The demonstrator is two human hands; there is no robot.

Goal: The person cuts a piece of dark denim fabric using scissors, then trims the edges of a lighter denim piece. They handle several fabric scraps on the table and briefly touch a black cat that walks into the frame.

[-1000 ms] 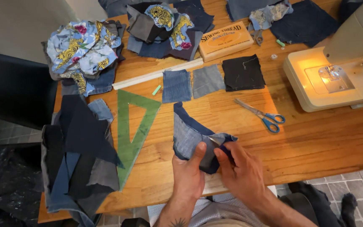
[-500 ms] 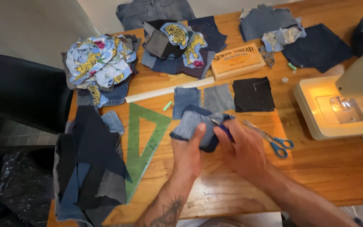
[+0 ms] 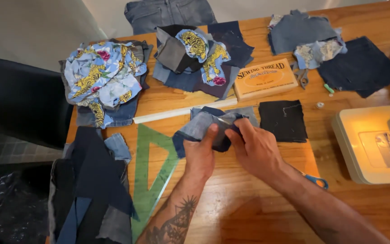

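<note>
Denim patch (image 3: 204,129) sits pinched between both hands above the middle of the wooden table (image 3: 249,212), just over the green triangle ruler (image 3: 152,176) and near a black fabric square (image 3: 283,119). The layers look loosely folded, so they could slip out of line if either grip eases, and a dangling corner might snag the ruler's edge. Blue-handled scissors (image 3: 316,181) lie half hidden under the right forearm; a careless drop of that arm could knock them. The left hand (image 3: 199,156) curls closed, thumb pressed on top of the cloth. The right hand (image 3: 256,149) reaches in from the right, fingers bent and closed on the fold's edge.
</note>
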